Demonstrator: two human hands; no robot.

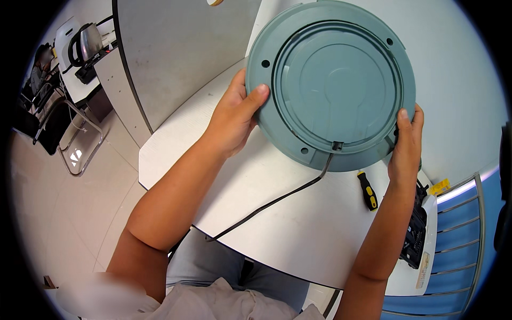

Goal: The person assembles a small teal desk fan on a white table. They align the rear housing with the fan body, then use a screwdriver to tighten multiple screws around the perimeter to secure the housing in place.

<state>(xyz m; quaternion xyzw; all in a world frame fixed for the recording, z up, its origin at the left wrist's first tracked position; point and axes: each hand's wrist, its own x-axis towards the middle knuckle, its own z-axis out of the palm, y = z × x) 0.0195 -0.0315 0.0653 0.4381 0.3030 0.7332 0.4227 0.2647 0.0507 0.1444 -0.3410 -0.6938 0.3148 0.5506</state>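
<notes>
Between my two hands is a round grey-green plastic base point(341, 80), raised above the white table with its ringed face toward me. Its rim has several dark holes. My left hand point(232, 114) grips the left edge, with the thumb on the face. At the lower right edge, my right hand point(406, 144) is closed on the rim, thumb in front. A black cord point(266, 205) leaves a small notch at the bottom of the base and runs down over the table's near edge. On the table below the base lies a black and yellow screwdriver point(368, 193), touched by neither hand.
The white table point(282, 240) has a grey partition point(181, 58) along its far left side. A black tool case point(413, 237) is at the right, by a metal rail point(479, 229). Far left are a metal kettle point(90, 42), a chair point(56, 125) and a seated person point(40, 72).
</notes>
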